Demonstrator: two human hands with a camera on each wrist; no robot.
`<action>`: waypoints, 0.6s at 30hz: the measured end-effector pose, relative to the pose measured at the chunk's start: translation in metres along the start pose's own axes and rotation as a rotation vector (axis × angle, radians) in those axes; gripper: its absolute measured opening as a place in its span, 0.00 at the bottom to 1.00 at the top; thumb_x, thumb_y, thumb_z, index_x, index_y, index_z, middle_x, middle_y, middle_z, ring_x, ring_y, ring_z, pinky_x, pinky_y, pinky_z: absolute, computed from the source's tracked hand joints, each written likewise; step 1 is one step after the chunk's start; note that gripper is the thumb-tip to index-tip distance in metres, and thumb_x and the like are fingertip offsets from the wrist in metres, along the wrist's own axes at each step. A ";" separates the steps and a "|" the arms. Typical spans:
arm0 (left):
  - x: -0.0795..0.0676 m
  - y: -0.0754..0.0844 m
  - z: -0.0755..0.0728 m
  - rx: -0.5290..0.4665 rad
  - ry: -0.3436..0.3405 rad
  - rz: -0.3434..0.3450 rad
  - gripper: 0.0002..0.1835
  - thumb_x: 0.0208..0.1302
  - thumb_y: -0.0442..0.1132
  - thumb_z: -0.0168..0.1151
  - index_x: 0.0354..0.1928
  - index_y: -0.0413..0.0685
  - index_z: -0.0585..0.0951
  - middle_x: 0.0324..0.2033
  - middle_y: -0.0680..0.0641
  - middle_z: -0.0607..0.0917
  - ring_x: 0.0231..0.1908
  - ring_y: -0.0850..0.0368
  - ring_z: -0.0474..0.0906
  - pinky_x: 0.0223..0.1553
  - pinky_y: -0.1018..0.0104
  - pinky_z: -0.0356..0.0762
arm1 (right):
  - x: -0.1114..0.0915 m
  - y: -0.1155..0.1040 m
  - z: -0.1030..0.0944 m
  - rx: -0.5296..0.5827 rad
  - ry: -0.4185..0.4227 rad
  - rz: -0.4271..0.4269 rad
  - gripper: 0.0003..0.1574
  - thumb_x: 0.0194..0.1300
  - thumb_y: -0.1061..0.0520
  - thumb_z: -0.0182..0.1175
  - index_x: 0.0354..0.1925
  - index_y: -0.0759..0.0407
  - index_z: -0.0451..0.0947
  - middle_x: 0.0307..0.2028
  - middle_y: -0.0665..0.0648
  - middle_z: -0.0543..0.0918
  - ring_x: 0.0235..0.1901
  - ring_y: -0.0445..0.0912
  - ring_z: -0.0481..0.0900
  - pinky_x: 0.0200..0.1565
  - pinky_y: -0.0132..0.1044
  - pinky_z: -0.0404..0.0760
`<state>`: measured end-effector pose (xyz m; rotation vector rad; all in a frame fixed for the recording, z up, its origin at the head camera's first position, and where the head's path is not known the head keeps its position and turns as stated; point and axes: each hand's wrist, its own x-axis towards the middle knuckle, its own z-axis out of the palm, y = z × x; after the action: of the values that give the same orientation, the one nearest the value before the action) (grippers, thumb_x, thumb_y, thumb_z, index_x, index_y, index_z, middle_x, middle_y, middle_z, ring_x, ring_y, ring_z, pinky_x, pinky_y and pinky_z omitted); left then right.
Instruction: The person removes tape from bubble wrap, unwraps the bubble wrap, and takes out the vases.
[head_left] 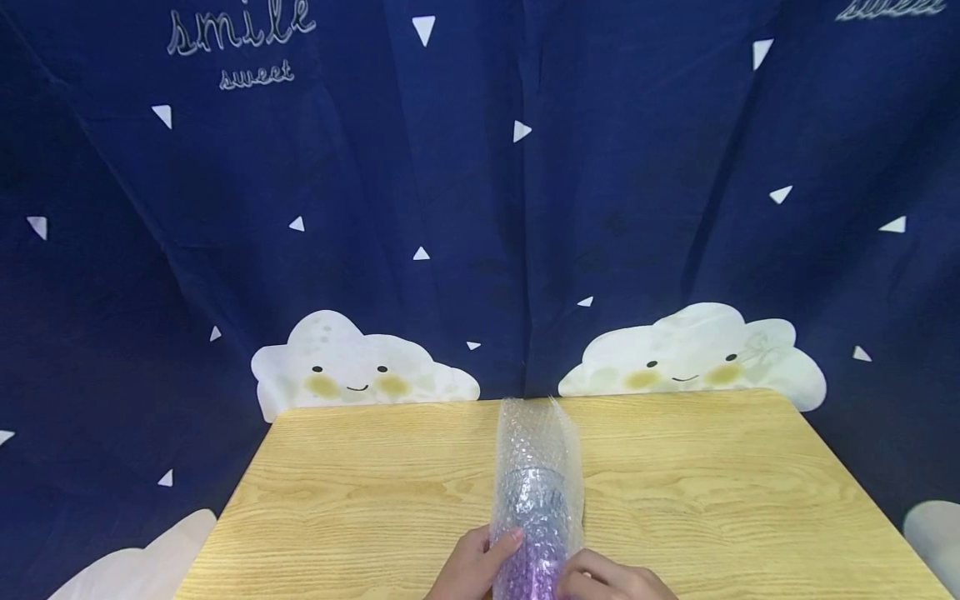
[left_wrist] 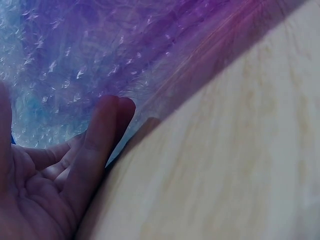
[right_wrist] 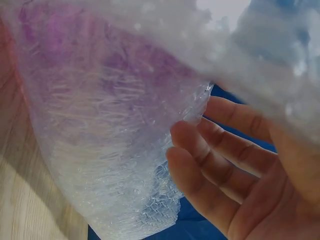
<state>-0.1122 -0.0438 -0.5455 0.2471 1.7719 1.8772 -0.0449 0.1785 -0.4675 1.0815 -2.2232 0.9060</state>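
A purple and pale-blue cylinder lies inside clear bubble wrap, pointing away from me on the table; its exact kind is blurred by the wrap. My left hand holds it from the left, thumb on top. In the left wrist view, the fingers of that hand reach low along the wrapped side, close to the tabletop. From the right, my right hand pinches the wrap's edge with bent fingers. The right wrist view has its fingertips at a loose edge, while a flap of wrap hides the thumb.
The wooden table extends to both sides of the wrapped cylinder. Behind its far edge hangs a dark blue curtain with white triangles and smiling clouds. The wrap's far end comes close to that edge.
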 end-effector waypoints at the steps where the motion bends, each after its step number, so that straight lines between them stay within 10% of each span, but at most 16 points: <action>1: 0.000 0.000 0.000 -0.010 -0.005 -0.001 0.25 0.71 0.57 0.50 0.59 0.48 0.76 0.45 0.43 0.89 0.43 0.48 0.88 0.43 0.56 0.89 | 0.000 0.000 0.000 0.001 -0.001 -0.002 0.14 0.53 0.53 0.73 0.31 0.38 0.76 0.36 0.31 0.76 0.28 0.15 0.68 0.26 0.05 0.67; 18: -0.002 0.003 0.001 -0.001 -0.004 0.009 0.25 0.72 0.57 0.50 0.60 0.47 0.76 0.46 0.42 0.88 0.43 0.48 0.87 0.43 0.55 0.89 | -0.004 0.002 -0.003 0.022 -0.103 0.038 0.07 0.58 0.48 0.69 0.32 0.38 0.78 0.35 0.31 0.77 0.29 0.16 0.71 0.27 0.07 0.70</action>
<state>-0.1105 -0.0441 -0.5418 0.2588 1.7704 1.8823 -0.0434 0.1836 -0.4687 1.1220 -2.3300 0.9112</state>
